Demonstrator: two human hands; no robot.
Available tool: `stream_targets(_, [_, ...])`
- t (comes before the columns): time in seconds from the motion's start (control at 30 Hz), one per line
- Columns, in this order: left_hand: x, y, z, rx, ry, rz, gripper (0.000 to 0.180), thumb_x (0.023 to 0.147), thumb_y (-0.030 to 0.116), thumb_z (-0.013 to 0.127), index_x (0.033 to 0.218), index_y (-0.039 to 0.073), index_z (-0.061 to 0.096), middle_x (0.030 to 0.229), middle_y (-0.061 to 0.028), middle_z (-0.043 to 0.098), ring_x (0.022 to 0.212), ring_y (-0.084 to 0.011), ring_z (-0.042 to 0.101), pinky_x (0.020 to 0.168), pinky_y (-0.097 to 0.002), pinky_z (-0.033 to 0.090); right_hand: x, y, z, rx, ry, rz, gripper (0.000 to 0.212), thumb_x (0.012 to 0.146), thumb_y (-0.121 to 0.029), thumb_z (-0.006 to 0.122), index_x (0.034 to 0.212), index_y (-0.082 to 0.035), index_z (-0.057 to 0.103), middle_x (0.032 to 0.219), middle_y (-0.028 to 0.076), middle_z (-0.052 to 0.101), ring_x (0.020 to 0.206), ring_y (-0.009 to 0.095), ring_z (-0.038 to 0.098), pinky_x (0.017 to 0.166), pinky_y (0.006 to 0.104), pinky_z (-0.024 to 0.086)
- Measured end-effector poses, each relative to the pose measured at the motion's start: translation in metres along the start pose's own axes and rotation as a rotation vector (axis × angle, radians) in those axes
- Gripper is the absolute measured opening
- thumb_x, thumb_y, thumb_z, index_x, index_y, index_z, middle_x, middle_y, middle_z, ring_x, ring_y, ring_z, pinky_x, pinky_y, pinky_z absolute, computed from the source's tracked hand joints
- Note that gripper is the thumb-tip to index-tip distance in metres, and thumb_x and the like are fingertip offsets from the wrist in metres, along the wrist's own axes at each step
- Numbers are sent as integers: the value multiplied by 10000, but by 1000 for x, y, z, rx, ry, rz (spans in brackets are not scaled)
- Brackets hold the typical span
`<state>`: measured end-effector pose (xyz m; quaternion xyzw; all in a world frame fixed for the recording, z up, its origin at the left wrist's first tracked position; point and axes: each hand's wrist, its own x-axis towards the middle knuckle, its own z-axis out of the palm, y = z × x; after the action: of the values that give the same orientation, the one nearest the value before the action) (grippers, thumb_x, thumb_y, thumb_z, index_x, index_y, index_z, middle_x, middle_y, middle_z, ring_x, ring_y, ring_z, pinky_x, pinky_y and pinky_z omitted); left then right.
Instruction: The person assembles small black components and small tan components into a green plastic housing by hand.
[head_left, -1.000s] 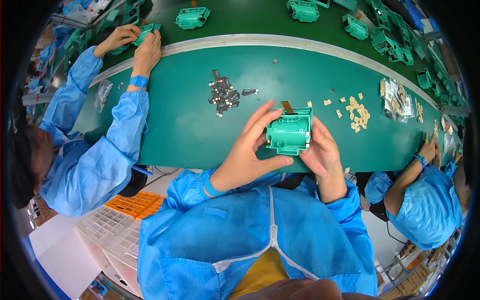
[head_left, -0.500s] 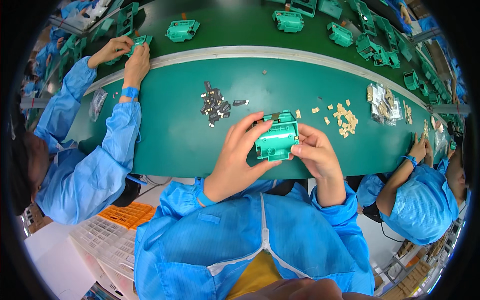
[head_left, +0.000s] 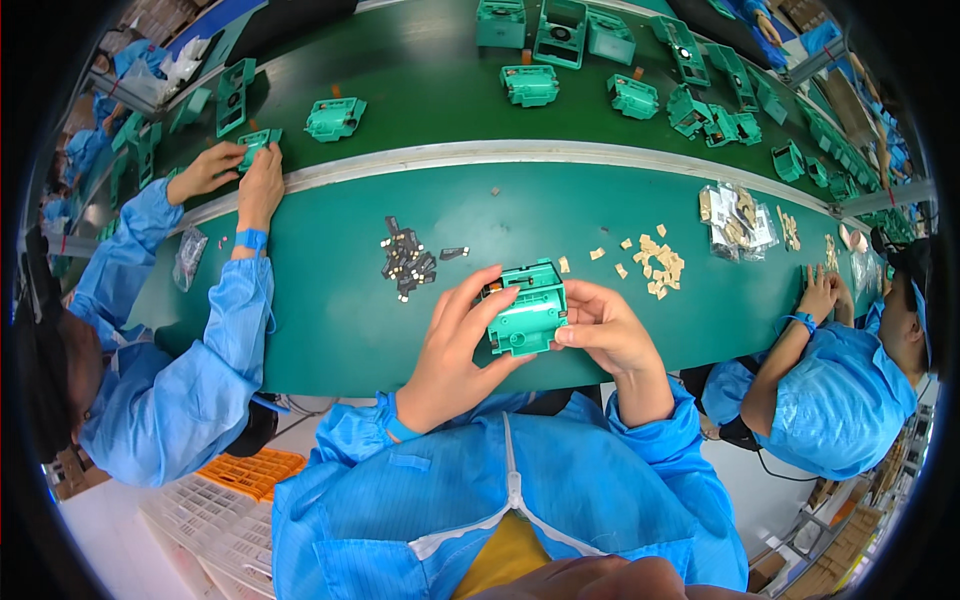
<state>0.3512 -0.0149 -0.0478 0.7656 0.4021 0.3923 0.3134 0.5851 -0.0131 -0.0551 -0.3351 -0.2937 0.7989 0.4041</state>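
Note:
A green plastic housing (head_left: 530, 318), with a rounded hollow facing up, is held between my two hands over the near edge of the green work table (head_left: 340, 330). My left hand (head_left: 455, 340) grips its left side, fingers along the top and thumb below. On the right side, my right hand (head_left: 608, 335) is closed, its thumb pressing the housing's right edge. Whether a small part sits under that thumb is hidden. Beyond my hands lie a heap of small black parts with light ends (head_left: 408, 262) and a scatter of small beige pieces (head_left: 660, 265).
Past a pale rail (head_left: 420, 158) is a dark green belt (head_left: 420, 100) carrying several green housings (head_left: 530, 85). Co-workers in blue work at left (head_left: 170, 370) and right (head_left: 830, 400). Clear plastic bags of parts (head_left: 738, 220) lie at the table's far right. An orange crate (head_left: 250, 470) stands lower left.
The view has tilted, so table and belt appear lower. Housings on the belt have shifted left against the rail. Both hands keep holding the green housing, which looks slightly tipped.

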Motion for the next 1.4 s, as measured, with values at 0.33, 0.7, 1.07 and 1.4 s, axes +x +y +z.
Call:
stream_targets(0.33, [7,2,-6,-126,229,-43,755,733,139,860,1388,48,495,1482,-202,442,1355,-416,438,1112,-482,375,30,-38,-1,-181,-40,39,504,863,-70,745,1321,62,578,1114,114,714,947,159,680,849,303,543])
stream_targets(0.7, [-31,-19,-25,-78,197,-101,323,829,89,759,1121,4,652,1239,-164,632,1130,-347,605,965,-420,480,268,-75,7,-500,361,-139,472,899,-138,734,1202,180,563,1013,162,687,903,219,709,755,254,561])
stream_targets(1.07, [20,-77,-33,430,193,-305,207,814,150,766,985,62,691,975,-86,623,957,-301,563,834,-404,467,66,-69,199,-1438,-481,-1080,244,838,-106,709,1072,-35,706,923,90,674,779,230,656,708,333,537])
stream_targets(1.4, [26,-83,-16,427,120,-283,174,776,165,795,883,81,688,932,-79,565,939,-297,539,819,-424,429,-19,-74,170,-1615,-288,-1229,178,804,-150,695,959,-70,730,886,37,701,602,168,588,602,290,483])
